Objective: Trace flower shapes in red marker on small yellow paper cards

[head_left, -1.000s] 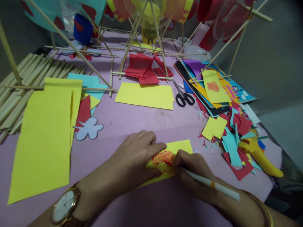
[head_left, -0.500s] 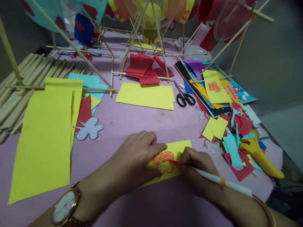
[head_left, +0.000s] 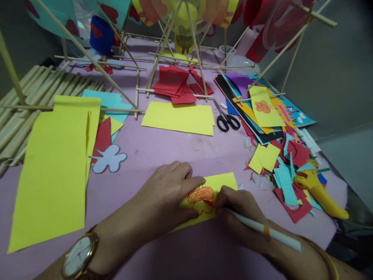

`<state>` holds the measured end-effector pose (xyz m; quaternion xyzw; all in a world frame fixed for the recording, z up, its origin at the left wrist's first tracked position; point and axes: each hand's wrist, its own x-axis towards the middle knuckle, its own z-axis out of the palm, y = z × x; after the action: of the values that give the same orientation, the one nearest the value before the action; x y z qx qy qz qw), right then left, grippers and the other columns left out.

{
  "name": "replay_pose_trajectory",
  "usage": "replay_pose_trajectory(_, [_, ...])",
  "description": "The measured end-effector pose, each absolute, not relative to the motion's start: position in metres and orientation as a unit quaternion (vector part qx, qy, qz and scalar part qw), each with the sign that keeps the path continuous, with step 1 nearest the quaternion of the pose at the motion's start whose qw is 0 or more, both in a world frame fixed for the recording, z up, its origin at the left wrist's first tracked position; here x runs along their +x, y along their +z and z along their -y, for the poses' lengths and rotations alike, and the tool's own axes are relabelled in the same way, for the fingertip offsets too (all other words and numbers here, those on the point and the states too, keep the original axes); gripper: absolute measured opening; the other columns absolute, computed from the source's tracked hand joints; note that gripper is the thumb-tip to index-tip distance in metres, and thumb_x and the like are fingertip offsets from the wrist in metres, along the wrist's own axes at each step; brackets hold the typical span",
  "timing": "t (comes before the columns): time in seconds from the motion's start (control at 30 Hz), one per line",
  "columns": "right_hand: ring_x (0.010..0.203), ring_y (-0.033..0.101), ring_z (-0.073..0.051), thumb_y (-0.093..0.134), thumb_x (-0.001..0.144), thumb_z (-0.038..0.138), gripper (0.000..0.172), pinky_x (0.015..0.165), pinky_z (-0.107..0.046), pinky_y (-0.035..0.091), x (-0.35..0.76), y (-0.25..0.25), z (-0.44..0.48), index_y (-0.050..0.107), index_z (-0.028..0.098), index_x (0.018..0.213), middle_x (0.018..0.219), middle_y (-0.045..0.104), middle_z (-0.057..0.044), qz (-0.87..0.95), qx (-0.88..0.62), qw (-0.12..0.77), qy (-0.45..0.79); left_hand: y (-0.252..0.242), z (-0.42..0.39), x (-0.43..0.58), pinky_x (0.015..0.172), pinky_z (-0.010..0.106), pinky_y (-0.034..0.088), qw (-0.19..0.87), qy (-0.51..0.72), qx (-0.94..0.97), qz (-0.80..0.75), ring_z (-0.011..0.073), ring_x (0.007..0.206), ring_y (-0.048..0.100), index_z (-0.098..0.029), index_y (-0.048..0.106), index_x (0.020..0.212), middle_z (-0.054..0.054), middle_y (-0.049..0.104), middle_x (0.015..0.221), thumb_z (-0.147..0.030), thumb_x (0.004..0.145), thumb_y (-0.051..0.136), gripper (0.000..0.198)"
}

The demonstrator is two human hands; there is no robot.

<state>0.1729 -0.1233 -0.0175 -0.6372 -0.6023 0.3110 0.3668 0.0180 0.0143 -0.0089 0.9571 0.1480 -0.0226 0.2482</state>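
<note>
Marker (head_left: 281, 237) shifted leftward, middle hidden, hands (head_left: 171, 194) (head_left: 240, 200) covering parts of drawn-on paper (head_left: 223, 181)

Black-handled scissors (head_left: 227, 122) lie on the pink table (head_left: 186, 149). On the left are lots of sticks (head_left: 17, 130), and near them a pale cut-out (head_left: 110, 160). At the back is a blue cup (head_left: 101, 41) — it has a red heart. On the right, a yellow glue gun (head_left: 325, 196) lies among messy paper scraps (head_left: 287, 182) — red, yellow and light blue.
</note>
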Motion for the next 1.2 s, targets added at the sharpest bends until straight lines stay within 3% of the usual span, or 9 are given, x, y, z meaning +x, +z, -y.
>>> replay_pose_trajectory(0.07, [0.042, 0.036, -0.012, 0.039, 0.068, 0.010, 0.015, 0.041, -0.022, 0.032, 0.171, -0.001, 0.120, 0.037, 0.025, 0.068, 0.051, 0.041, 0.006, 0.608, -0.635, 0.365, 0.306, -0.008, -0.014, 0.018, 0.070, 0.032, 0.030, 0.249, -0.027, 0.956, -0.150, 0.0207, 0.087, 0.045, -0.030, 0.056, 0.113, 0.001, 0.050, 0.097, -0.032, 0.073, 0.070, 0.042])
replay_pose_trajectory(0.13, [0.053, 0.046, -0.015, 0.038, 0.074, 0.010, 0.014, 0.051, -0.024, 0.041, 0.170, 0.011, 0.119, 0.041, 0.024, 0.072, 0.061, 0.050, 0.001, 0.597, -0.663, 0.312, 0.328, -0.011, -0.014, 0.018, 0.069, 0.032, 0.030, 0.251, -0.022, 0.956, -0.149, 0.0207, 0.086, 0.045, -0.030, 0.056, 0.111, 0.001, 0.049, 0.096, -0.034, 0.073, 0.070, 0.041])
replay_pose_trajectory(0.2, [0.054, 0.046, -0.014, 0.039, 0.076, 0.010, 0.014, 0.051, -0.024, 0.041, 0.170, 0.010, 0.120, 0.042, 0.023, 0.073, 0.062, 0.051, 0.000, 0.590, -0.674, 0.305, 0.325, -0.014, -0.014, 0.017, 0.068, 0.032, 0.029, 0.246, -0.006, 0.958, -0.147, 0.0205, 0.085, 0.045, -0.030, 0.056, 0.110, 0.001, 0.049, 0.095, -0.035, 0.072, 0.071, 0.042])
replay_pose_trajectory(0.27, [0.043, 0.037, -0.011, 0.040, 0.071, 0.009, 0.015, 0.041, -0.020, 0.032, 0.172, -0.003, 0.123, 0.039, 0.024, 0.068, 0.053, 0.041, 0.006, 0.598, -0.650, 0.351, 0.310, -0.016, -0.013, 0.016, 0.067, 0.032, 0.029, 0.240, 0.004, 0.960, -0.146, 0.0204, 0.084, 0.045, -0.030, 0.056, 0.110, 0.001, 0.049, 0.095, -0.035, 0.071, 0.071, 0.042])
replay_pose_trajectory(0.37, [0.042, 0.031, -0.008, 0.039, 0.068, 0.005, 0.019, 0.041, -0.019, 0.026, 0.175, -0.026, 0.127, 0.039, 0.023, 0.069, 0.052, 0.038, 0.009, 0.592, -0.646, 0.363, 0.316, -0.013, -0.013, 0.016, 0.068, 0.032, 0.029, 0.242, -0.011, 0.959, -0.147, 0.0205, 0.086, 0.045, -0.030, 0.055, 0.113, 0.001, 0.049, 0.096, -0.034, 0.072, 0.071, 0.044])
replay_pose_trajectory(1.0, [0.043, 0.029, -0.006, 0.038, 0.069, 0.001, 0.021, 0.041, -0.016, 0.023, 0.177, -0.029, 0.127, 0.039, 0.022, 0.068, 0.053, 0.036, 0.011, 0.565, -0.641, 0.385, 0.349, -0.020, -0.014, 0.015, 0.066, 0.031, 0.027, 0.236, 0.023, 0.961, -0.143, 0.0196, 0.082, 0.044, -0.031, 0.055, 0.109, 0.000, 0.048, 0.093, -0.034, 0.068, 0.073, 0.045])
replay_pose_trajectory(1.2, [0.044, 0.030, -0.006, 0.039, 0.068, 0.001, 0.022, 0.042, -0.017, 0.024, 0.176, -0.028, 0.126, 0.039, 0.022, 0.070, 0.054, 0.037, 0.010, 0.577, -0.627, 0.395, 0.343, -0.023, -0.019, 0.012, 0.069, 0.032, 0.030, 0.244, 0.011, 0.962, -0.125, 0.0205, 0.087, 0.046, -0.034, 0.052, 0.117, 0.000, 0.048, 0.100, -0.033, 0.069, 0.074, 0.052])
